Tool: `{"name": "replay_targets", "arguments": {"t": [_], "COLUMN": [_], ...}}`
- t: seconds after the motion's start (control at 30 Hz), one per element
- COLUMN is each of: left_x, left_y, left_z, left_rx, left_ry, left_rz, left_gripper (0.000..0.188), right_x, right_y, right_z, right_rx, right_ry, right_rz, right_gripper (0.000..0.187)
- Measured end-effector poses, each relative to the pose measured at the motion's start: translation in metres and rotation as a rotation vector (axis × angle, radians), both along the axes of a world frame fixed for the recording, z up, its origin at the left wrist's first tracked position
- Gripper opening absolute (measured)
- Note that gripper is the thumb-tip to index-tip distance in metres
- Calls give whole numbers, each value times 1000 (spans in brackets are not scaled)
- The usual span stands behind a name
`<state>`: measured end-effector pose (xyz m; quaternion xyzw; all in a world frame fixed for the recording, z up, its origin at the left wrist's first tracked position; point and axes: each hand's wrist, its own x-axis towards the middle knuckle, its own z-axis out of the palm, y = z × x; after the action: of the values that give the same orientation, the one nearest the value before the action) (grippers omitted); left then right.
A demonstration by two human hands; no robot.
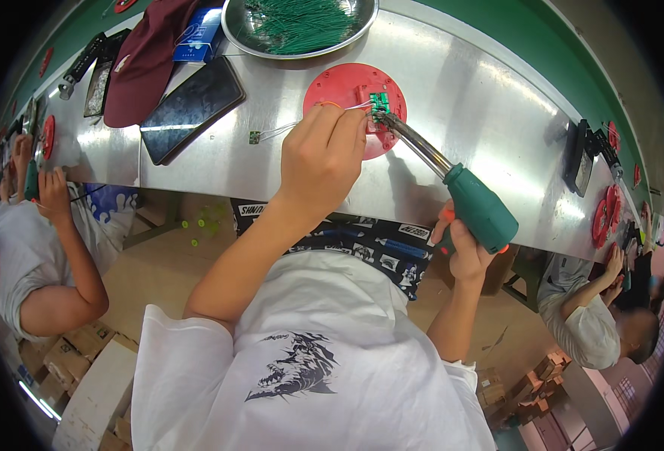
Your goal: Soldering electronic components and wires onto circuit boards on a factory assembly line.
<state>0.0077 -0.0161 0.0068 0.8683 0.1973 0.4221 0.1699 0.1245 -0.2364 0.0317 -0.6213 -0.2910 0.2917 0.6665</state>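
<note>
My right hand (463, 244) is closed round the handle of a green soldering gun (482, 207). The gun's metal barrel slants up and left, and its tip meets a small green circuit board (379, 104). That board sits on a round red disc (333, 84) lying on the metal table. My left hand (323, 154) rests at the disc's left side, fingers pinched on thin white wires (356, 106) that run to the board. To the left, the wires' other end joins a tiny green board (254, 137) on the table. The exact contact at the tip is too small to make out.
A metal bowl (230, 34) of green wires stands at the back. Left of it lie a dark tablet-like device (191, 109), a maroon cap (144, 68) and a blue box (198, 36). Co-workers sit at left (54, 255) and right (583, 301) along the metal table (490, 98).
</note>
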Motion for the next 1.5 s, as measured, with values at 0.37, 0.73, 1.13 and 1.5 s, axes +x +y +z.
{"name": "replay_targets", "arguments": {"t": [0.37,0.73,1.13,1.5], "left_x": [-3,3,-7,-8], "left_y": [-3,1,-10,13], "left_z": [4,1,-2,38], "left_rx": [-84,-43,-24,58], "left_ry": [26,-13,79,300], "left_rz": [-11,-19,-22,-103], "left_gripper": [12,12,30,56], "right_x": [14,24,33,23], "right_y": [-1,4,-2,22], "right_z": [-9,-15,-21,4], "right_rx": [118,197,283,278], "right_ry": [61,92,435,251], "right_rz": [-49,-156,-507,-754], "right_gripper": [44,42,45,36]}}
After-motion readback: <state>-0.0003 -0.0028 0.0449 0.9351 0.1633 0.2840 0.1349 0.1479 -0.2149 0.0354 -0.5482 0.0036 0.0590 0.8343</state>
